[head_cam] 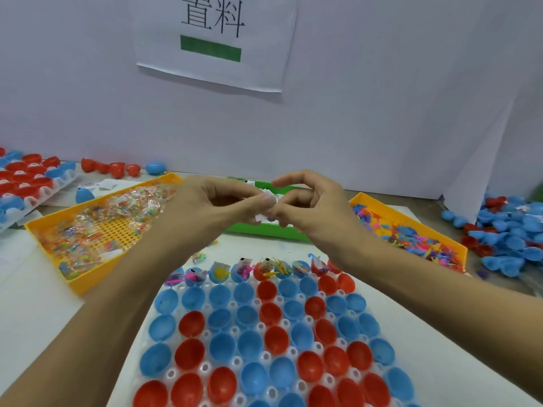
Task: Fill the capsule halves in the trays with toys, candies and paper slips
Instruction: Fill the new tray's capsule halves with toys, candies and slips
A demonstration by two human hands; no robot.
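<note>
Both hands met above the green tray [264, 230], the left hand [211, 207] and right hand [311, 207] pinching white paper slips [269, 207] between fingertips, with the capsule tray [264, 333] below them.

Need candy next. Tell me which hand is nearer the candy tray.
Left. The left hand sits just past the candy tray's right edge; the right hand is farther right, over the green tray. Both pinch paper slips.
</note>
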